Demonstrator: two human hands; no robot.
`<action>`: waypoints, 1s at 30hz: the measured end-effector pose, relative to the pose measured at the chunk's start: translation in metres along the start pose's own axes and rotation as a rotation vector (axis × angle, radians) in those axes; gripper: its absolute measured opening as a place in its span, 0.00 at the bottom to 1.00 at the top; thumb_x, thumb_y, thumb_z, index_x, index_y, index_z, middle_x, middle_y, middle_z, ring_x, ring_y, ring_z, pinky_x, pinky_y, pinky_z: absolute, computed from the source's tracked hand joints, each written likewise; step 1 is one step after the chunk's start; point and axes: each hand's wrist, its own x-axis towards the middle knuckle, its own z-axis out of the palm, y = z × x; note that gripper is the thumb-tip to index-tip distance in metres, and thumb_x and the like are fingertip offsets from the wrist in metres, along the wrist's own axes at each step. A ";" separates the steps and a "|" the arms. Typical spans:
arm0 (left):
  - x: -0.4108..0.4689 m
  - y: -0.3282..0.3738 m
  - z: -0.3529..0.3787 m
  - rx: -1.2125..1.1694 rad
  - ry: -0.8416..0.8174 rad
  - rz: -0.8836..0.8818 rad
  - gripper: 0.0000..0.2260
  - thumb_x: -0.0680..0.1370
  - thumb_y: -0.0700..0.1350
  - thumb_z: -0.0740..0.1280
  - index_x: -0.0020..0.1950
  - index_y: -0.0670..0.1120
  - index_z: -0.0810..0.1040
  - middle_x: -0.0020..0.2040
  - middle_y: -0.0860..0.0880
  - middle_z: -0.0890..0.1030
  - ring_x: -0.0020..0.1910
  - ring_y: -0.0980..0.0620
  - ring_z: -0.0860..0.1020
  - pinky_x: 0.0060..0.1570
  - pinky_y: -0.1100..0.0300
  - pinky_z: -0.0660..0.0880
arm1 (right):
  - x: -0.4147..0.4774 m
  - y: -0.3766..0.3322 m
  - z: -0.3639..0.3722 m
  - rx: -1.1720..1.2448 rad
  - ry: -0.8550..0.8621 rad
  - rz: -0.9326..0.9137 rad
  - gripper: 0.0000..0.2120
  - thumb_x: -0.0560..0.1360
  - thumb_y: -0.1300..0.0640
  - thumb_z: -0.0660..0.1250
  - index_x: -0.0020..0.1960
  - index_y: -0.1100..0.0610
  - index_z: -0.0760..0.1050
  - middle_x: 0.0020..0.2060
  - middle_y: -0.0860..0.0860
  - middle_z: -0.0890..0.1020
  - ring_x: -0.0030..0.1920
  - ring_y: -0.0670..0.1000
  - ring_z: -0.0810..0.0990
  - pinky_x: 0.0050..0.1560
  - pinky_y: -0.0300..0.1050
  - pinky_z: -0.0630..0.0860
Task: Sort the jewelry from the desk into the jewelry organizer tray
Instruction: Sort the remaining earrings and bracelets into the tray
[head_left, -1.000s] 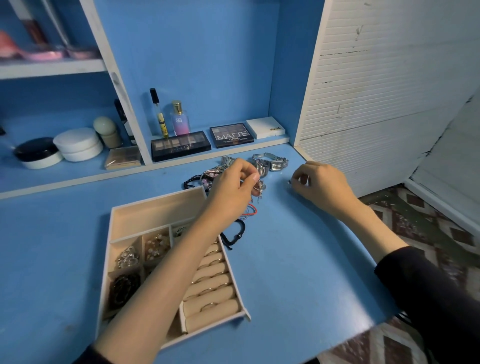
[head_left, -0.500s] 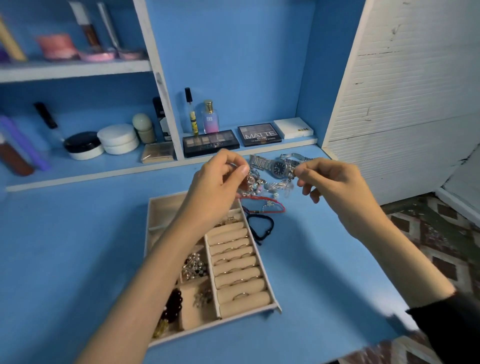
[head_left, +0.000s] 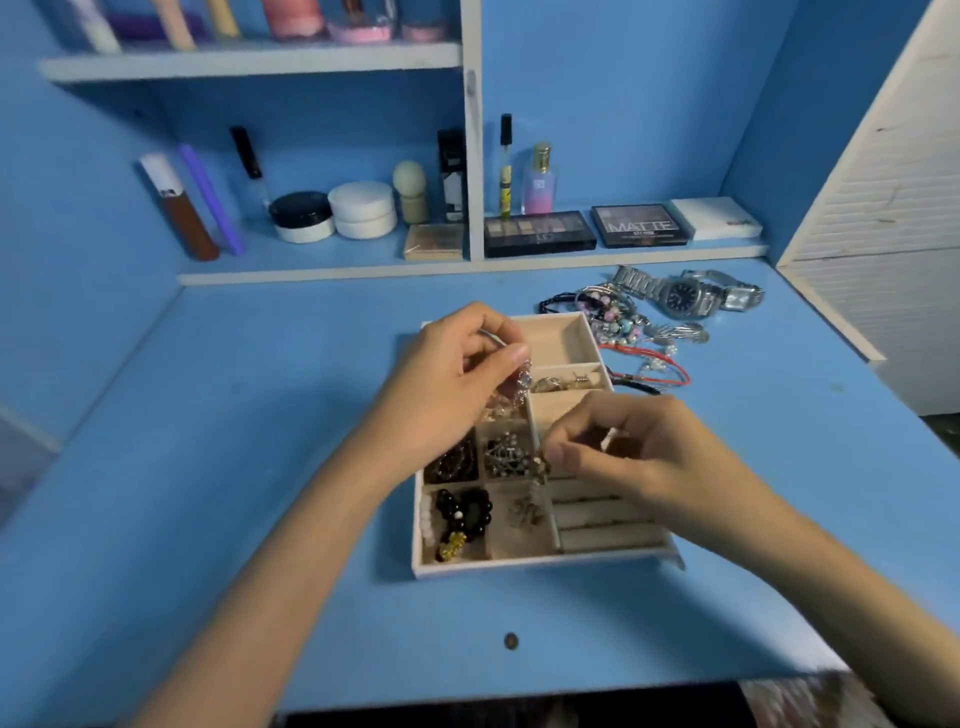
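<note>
We judge the sorting to be well advanced but not finished. The cream, velvet-lined rectangular organizer tray (head_left: 540, 564) lies on the blue painted surface (head_left: 260, 467), and several of its small compartments already hold pieces: dark beaded bracelets (head_left: 462, 512) in the near-left cells, silver items in the cells just beside them, and small gold pieces in a narrow cell toward the far right. The far compartment looks empty. Our left hand (head_left: 457, 379) hovers over the tray's far-left part, fingers pinched on a small silver, sparkling piece (head_left: 522, 382) that hangs down. Our right hand (head_left: 618, 452) is above the ring rolls on the tray's right side, fingers closed narrowly; what it grips we cannot tell. Behind the tray's far-right corner, a pile still waits: two silver metal watches (head_left: 691, 296), pastel beaded bracelets (head_left: 613, 314) and red cord bracelets (head_left: 654, 366).
</note>
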 end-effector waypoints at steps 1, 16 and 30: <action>-0.003 0.000 -0.002 -0.001 0.000 -0.006 0.04 0.76 0.41 0.65 0.43 0.49 0.74 0.31 0.56 0.80 0.29 0.63 0.76 0.34 0.69 0.73 | 0.000 0.001 0.005 -0.044 -0.010 -0.014 0.07 0.71 0.60 0.71 0.35 0.53 0.79 0.28 0.43 0.77 0.29 0.40 0.70 0.33 0.29 0.66; -0.020 0.001 -0.012 0.022 -0.073 -0.040 0.01 0.75 0.42 0.67 0.44 0.48 0.77 0.34 0.52 0.80 0.32 0.57 0.78 0.38 0.59 0.77 | 0.003 0.018 0.008 -0.595 0.188 -0.206 0.10 0.69 0.46 0.61 0.41 0.47 0.80 0.33 0.46 0.74 0.39 0.47 0.69 0.40 0.36 0.65; -0.044 0.019 -0.019 0.181 -0.443 -0.085 0.01 0.74 0.44 0.68 0.44 0.49 0.79 0.39 0.53 0.84 0.40 0.59 0.81 0.44 0.67 0.76 | 0.000 0.019 -0.013 -0.422 0.283 -0.077 0.04 0.73 0.58 0.68 0.43 0.51 0.80 0.31 0.47 0.74 0.36 0.45 0.69 0.36 0.30 0.64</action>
